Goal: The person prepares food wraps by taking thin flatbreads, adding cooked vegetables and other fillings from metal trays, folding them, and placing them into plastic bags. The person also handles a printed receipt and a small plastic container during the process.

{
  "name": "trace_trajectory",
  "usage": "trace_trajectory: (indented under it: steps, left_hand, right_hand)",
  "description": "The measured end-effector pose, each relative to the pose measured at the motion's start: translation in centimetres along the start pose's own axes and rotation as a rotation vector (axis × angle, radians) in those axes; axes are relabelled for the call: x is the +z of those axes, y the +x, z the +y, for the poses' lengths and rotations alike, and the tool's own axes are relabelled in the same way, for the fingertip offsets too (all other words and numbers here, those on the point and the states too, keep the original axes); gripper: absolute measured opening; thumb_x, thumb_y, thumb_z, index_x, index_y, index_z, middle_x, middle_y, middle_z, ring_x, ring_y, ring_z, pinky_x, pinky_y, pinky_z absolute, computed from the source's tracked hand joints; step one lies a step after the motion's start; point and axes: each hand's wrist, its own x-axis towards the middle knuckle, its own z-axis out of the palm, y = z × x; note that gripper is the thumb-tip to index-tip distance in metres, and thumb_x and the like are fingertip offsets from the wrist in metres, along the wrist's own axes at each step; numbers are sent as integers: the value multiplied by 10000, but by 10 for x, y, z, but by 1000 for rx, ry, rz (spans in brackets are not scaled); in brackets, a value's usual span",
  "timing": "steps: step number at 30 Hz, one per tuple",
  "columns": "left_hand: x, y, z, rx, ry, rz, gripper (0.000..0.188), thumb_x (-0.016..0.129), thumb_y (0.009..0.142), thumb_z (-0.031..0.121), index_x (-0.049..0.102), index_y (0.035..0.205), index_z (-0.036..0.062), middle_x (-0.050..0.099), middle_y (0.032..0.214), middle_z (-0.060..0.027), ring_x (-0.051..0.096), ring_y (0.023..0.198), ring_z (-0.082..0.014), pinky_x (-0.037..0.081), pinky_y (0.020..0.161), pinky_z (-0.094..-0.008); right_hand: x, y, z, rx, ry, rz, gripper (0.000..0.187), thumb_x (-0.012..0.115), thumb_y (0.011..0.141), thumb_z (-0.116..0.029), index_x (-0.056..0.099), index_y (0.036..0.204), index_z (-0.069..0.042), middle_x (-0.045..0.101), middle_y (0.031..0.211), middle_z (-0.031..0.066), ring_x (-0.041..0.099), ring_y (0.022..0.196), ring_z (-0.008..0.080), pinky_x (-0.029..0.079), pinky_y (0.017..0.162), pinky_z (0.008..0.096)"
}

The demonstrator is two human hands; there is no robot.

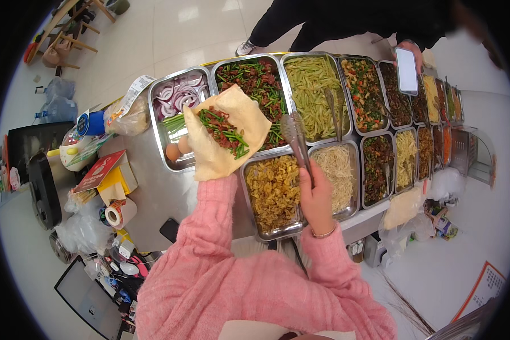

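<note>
My left hand is hidden under a thin flatbread (254, 116) that it holds up; only the pink sleeve (215, 201) below shows. On the flatbread lies a filling of shredded meat and green stems (224, 131). My right hand (318, 195) is closed round metal tongs (296, 136), their tips pointing away from me, over the gap between the trays. Below them are a tray of yellow-brown fried pieces (272, 190) and one of bean sprouts (335, 175). Behind the flatbread stands a tray of meat with green stems (249, 72); shredded green vegetable (311, 85) fills the tray beside it.
At the left, a tray holds sliced red onion (178, 96) and eggs (173, 151). More filled trays run off right. Across the counter a person in dark clothes holds a phone (406, 71). A paper roll (120, 213) and a dark phone (169, 230) lie left of me.
</note>
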Motion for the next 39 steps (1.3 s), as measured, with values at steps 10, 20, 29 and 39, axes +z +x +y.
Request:
trace_trajectory:
  steps: [10, 20, 29, 39]
  left_hand:
    - [-42, 12, 44, 276, 184, 107, 602, 337, 1097, 514, 590, 1291, 3, 648, 1278, -122, 634, 1149, -275, 498, 1040, -418]
    - [-38, 5, 45, 237, 132, 126, 647, 371, 1065, 576, 621, 1265, 14, 658, 1238, -112, 643, 1115, -263, 519, 996, -409]
    - [-39, 8, 40, 184, 81, 63, 656, 381, 1059, 601, 601, 1294, 30, 653, 1241, -99, 638, 1129, -248, 522, 995, -399]
    - [-34, 13, 29, 134, 3, 48, 643, 399, 1042, 627, 606, 1271, 63, 657, 1235, -90, 640, 1128, -257, 525, 989, -415]
  right_hand:
    - [33, 53, 50, -27, -861, -212, 182, 623, 944, -151, 603, 1046, -2, 681, 899, 196, 699, 733, 376, 552, 622, 481]
    - [46, 88, 36, -221, -1148, -271, 163, 670, 823, -10, 655, 982, 20, 705, 862, 167, 740, 736, 312, 599, 614, 374]
    - [47, 103, 43, -262, -1041, -328, 15, 664, 796, 1, 666, 795, -13, 707, 820, 179, 724, 736, 354, 586, 629, 427]
    - [1, 88, 7, -74, -608, -300, 227, 655, 947, -159, 692, 1041, 45, 661, 787, 252, 676, 729, 395, 509, 646, 456]
